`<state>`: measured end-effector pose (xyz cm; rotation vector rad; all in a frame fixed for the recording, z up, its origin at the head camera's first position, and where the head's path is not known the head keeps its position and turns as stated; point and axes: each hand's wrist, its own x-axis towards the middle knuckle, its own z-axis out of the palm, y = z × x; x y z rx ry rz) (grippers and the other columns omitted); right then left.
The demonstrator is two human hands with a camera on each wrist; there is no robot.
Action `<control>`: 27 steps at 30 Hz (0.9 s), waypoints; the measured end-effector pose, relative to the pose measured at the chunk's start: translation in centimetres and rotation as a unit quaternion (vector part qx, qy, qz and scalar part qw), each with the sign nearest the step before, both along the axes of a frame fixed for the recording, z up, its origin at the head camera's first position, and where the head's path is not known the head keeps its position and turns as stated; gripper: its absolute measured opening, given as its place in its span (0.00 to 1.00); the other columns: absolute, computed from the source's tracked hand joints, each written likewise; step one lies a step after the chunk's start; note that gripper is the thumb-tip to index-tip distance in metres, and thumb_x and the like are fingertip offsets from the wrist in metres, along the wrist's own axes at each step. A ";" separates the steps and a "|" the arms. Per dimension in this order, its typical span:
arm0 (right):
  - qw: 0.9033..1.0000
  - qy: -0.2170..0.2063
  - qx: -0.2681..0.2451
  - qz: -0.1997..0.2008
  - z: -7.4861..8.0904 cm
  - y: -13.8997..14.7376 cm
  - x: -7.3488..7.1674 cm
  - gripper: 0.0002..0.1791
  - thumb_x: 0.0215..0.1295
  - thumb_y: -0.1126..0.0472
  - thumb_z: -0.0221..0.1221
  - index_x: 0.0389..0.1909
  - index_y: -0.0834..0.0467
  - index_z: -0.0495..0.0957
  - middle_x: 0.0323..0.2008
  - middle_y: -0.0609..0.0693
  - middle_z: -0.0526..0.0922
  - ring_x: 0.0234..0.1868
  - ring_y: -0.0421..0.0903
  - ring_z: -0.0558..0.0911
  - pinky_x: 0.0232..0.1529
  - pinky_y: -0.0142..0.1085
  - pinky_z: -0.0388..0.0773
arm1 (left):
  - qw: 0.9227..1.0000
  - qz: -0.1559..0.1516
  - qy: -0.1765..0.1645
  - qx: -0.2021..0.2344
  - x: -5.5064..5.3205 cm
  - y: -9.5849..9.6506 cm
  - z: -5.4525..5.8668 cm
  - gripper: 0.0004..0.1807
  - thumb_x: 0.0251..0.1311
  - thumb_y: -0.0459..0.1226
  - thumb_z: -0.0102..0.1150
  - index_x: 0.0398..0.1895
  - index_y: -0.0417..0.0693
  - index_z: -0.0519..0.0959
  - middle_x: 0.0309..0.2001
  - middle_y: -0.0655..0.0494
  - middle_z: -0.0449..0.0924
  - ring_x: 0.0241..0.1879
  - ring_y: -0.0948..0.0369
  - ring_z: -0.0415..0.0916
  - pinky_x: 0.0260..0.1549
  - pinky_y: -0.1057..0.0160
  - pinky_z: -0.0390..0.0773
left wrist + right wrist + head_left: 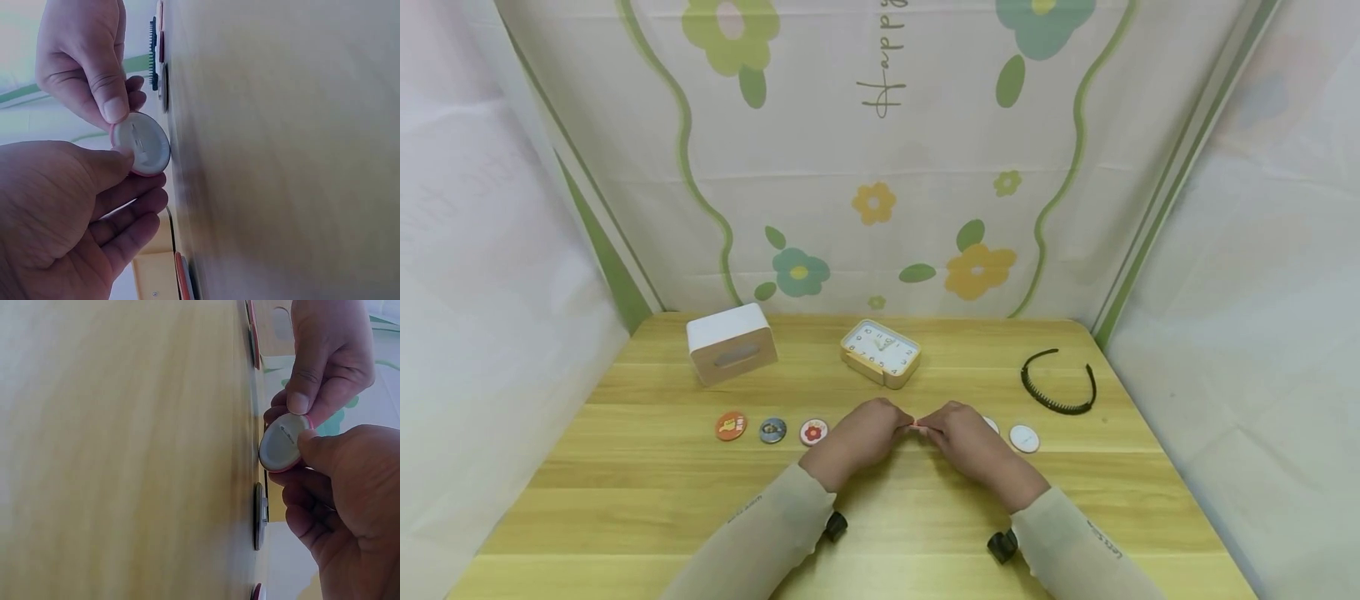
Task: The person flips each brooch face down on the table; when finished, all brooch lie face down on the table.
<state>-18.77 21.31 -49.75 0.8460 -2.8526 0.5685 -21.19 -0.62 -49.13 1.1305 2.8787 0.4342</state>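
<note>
Both hands pinch a round pin badge (916,425) between them, thumbs against its pale back. In the left wrist view the pin shows across the back of the badge (149,149), and a reddish edge runs round it. My left hand (867,435) holds one side, and my right hand (967,442) the opposite side. In the right wrist view the badge (280,449) is tilted with its lower edge close to the table. Its front is hidden. Left of the hands lie an orange badge (731,426), a dark bluish badge (772,431) and a red-flower badge (813,432).
Right of the hands are a white round badge (1025,438) and another (991,424) partly covered by the right hand. A clock (882,352) lies behind the hands, a tissue box (732,343) back left, a black headband (1060,406) back right. Patterned curtains surround the wooden table (910,533).
</note>
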 end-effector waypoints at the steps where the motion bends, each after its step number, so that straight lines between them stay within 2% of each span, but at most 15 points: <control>1: 1.000 -0.008 -0.006 -0.010 0.0 0.0 0.0 0.11 0.79 0.57 0.66 0.53 0.54 0.92 0.47 0.47 0.94 0.49 0.46 0.89 0.54 0.45 0.88 | 1.000 0.003 0.000 0.002 0.0 0.0 0.1 0.12 0.82 0.41 0.59 0.54 0.56 0.92 0.48 0.63 0.93 0.49 0.61 0.88 0.56 0.58 0.86; 6: 0.998 -0.033 -0.028 -0.051 -0.2 0.0 -0.1 0.11 0.79 0.55 0.66 0.54 0.51 0.93 0.46 0.47 0.94 0.48 0.43 0.89 0.51 0.43 0.88 | 1.000 0.021 -0.007 0.015 0.1 0.1 0.3 0.11 0.81 0.39 0.60 0.49 0.55 0.93 0.43 0.63 0.92 0.46 0.63 0.87 0.52 0.59 0.86; 10: 0.995 -0.059 -0.052 -0.068 -0.2 -0.1 -0.1 0.16 0.77 0.56 0.68 0.61 0.51 0.89 0.49 0.46 0.92 0.48 0.43 0.87 0.50 0.43 0.86 | 0.998 0.039 -0.026 0.035 -0.1 0.2 0.4 0.11 0.81 0.38 0.59 0.45 0.54 0.92 0.38 0.62 0.90 0.39 0.65 0.83 0.45 0.60 0.85; 14: 0.991 -0.081 -0.081 -0.065 -0.2 -0.1 -0.2 0.22 0.72 0.61 0.71 0.66 0.50 0.85 0.52 0.44 0.88 0.51 0.43 0.85 0.52 0.45 0.85 | 0.995 0.056 -0.057 0.066 -0.3 0.4 0.2 0.13 0.82 0.40 0.58 0.41 0.53 0.91 0.34 0.62 0.88 0.33 0.66 0.78 0.40 0.62 0.82; 18: 0.992 -0.082 -0.085 -0.049 -0.4 -0.2 -0.4 0.21 0.69 0.67 0.72 0.60 0.48 0.84 0.53 0.43 0.87 0.53 0.44 0.84 0.55 0.46 0.84 | 0.992 0.065 -0.071 0.077 -0.6 0.5 0.0 0.12 0.81 0.38 0.59 0.39 0.53 0.91 0.32 0.63 0.87 0.31 0.66 0.77 0.37 0.63 0.80; 24: 0.992 -0.083 -0.080 -0.055 -0.5 -0.3 -0.5 0.19 0.67 0.67 0.73 0.55 0.48 0.84 0.49 0.43 0.86 0.50 0.44 0.83 0.55 0.46 0.83 | 0.989 0.081 -0.076 0.096 -0.9 0.5 -0.4 0.08 0.78 0.37 0.64 0.50 0.51 0.91 0.40 0.60 0.91 0.39 0.65 0.83 0.43 0.62 0.84; 27: 0.990 -0.088 -0.085 -0.064 -0.7 -0.3 -0.7 0.19 0.66 0.67 0.74 0.54 0.49 0.84 0.48 0.43 0.86 0.49 0.43 0.84 0.54 0.45 0.84 | 0.985 0.083 -0.095 0.121 -1.0 0.3 -0.7 0.11 0.73 0.34 0.68 0.55 0.50 0.86 0.40 0.59 0.90 0.39 0.64 0.83 0.44 0.62 0.84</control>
